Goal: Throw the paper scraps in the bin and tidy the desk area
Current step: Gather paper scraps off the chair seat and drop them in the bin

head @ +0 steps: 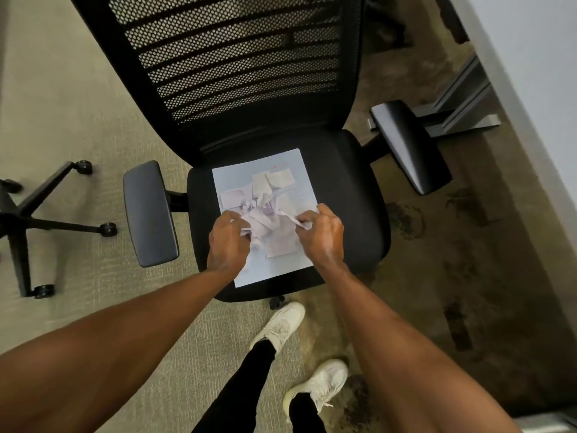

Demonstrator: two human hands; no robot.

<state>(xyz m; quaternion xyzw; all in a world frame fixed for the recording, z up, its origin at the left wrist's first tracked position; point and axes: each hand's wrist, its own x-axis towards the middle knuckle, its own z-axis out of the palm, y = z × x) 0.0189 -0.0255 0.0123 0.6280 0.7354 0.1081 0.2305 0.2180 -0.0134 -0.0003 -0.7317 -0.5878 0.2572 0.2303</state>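
A white sheet of paper (290, 165) lies flat on the black seat of an office chair (349, 189). On it sits a heap of torn and crumpled paper scraps (268, 195), some flat, some balled up. My left hand (228, 242) is on the heap's near left side, fingers curled around crumpled scraps. Over on the near right side, my right hand (321, 235) pinches a strip of scrap between thumb and fingers. Both hands hide part of the heap. No bin is in view.
The chair has a mesh back (237, 57) and two armrests (150, 214) (409, 145). A second chair's wheeled base (28, 220) stands at the left on the carpet. A desk leg (462, 101) and a white desk edge (537, 89) are at the right. My feet (281, 326) are just before the chair.
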